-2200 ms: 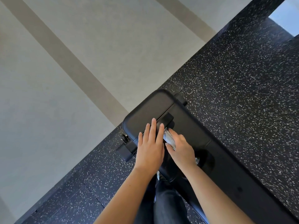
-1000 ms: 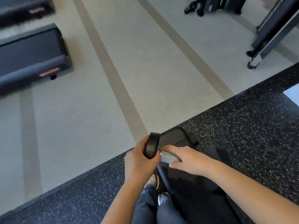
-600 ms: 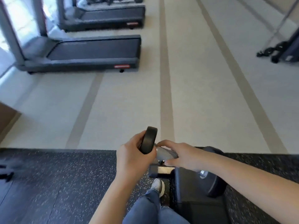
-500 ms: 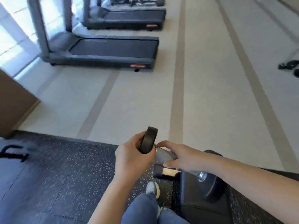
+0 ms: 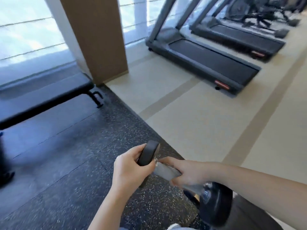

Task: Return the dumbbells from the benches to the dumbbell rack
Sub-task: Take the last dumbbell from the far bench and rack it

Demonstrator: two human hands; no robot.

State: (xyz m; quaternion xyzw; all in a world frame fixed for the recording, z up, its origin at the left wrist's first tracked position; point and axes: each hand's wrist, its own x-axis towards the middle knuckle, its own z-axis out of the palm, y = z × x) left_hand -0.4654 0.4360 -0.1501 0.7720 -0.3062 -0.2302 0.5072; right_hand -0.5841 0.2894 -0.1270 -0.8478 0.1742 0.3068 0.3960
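At nine o'clock a black padded bench (image 5: 46,95) stands on the speckled rubber floor (image 5: 66,163), with a brown pillar (image 5: 94,35) at eleven. Just below centre, the left hand (image 5: 127,171) curls its fingers round the front black head of the dumbbell (image 5: 166,170), which is held in the air over the floor. The right hand (image 5: 187,172) wraps round the knurled metal handle, and the rear head hangs at five o'clock. Two treadmills (image 5: 207,62) stand at one to two o'clock. The machine behind them is blurred, perhaps an exercise bike.
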